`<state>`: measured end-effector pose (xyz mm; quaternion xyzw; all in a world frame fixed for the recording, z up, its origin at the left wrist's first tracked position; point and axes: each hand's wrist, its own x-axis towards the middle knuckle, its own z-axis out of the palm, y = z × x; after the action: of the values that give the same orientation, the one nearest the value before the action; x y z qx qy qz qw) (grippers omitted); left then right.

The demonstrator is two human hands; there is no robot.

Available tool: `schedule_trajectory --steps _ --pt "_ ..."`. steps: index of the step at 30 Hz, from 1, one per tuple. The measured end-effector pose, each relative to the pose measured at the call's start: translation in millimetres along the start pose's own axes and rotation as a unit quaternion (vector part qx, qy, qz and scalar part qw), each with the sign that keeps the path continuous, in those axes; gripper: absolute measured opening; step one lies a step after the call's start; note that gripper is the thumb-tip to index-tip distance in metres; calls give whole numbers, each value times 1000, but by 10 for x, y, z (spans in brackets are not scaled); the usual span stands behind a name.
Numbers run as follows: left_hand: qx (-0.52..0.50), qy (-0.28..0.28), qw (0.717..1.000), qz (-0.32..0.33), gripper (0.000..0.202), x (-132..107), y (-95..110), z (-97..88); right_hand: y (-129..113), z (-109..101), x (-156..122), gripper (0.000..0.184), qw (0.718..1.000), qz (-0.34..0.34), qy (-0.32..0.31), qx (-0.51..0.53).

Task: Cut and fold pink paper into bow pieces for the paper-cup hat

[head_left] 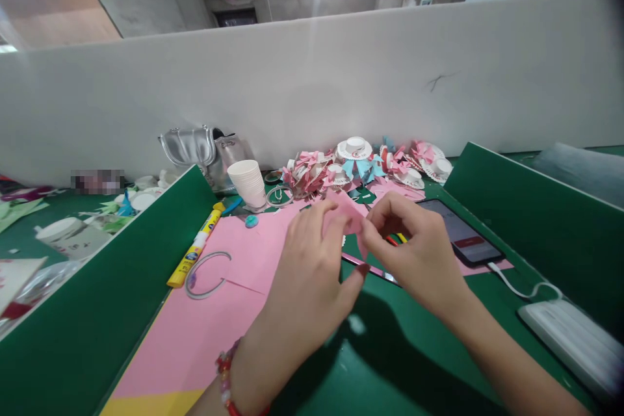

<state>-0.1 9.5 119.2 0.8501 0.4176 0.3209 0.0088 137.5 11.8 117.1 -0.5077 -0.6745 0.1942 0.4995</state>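
Observation:
Both my hands meet over the middle of the green table (390, 364) and pinch one small piece of pink paper (350, 216) between their fingertips. My left hand (307, 279), with a bead bracelet at the wrist, grips the paper's left side. My right hand (419, 250) holds its right side with thumb and forefinger. Under the hands lie a large pink paper sheet (205, 325) and a pair of scissors (370, 269), partly hidden.
A yellow glue stick (195, 250), a tape ring (207, 273), stacked paper cups (249, 183), a silver bag (199, 149), a pile of pink and blue paper crafts (361, 166), a charging phone (461, 234) and a white power bank (570, 338). Green dividers stand on both sides.

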Motion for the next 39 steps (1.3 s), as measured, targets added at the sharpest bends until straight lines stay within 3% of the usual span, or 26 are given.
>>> schedule_trajectory --steps 3,5,9,12,15,18,20,24,30,35,39 --pt "-27 -41 999 1 41 -7 -6 62 -36 21 -27 18 1000 -13 5 -7" --pt "-61 -47 997 -4 35 -10 -29 91 -68 17 -37 18 1000 -31 -2 -1" --pt "-148 -18 988 -39 26 -10 -63 78 -108 -19 -32 8 996 -77 -44 28" --pt "-206 26 974 -91 22 13 -64 32 -72 -64 6 4 996 -88 12 6" --pt "-292 31 942 -165 13 49 -83 -16 22 -128 77 17 992 -93 76 -37" --pt "-374 20 901 -218 6 73 -124 -59 128 -190 143 24 998 -59 21 -2" --pt "-391 7 890 -233 8 80 -145 -90 173 -216 163 21 998 -24 -22 60" --pt "-367 -22 903 -221 13 91 -160 -182 191 -248 162 20 992 6 -37 120" --pt "-314 43 926 -207 9 105 -222 -281 193 -294 170 20 993 7 -52 103" --pt "-248 53 951 -179 8 76 -267 -261 185 -281 180 14 997 -19 -70 36" --pt "-259 22 952 -160 10 76 -245 -224 137 -237 164 8 995 -43 -88 -13"
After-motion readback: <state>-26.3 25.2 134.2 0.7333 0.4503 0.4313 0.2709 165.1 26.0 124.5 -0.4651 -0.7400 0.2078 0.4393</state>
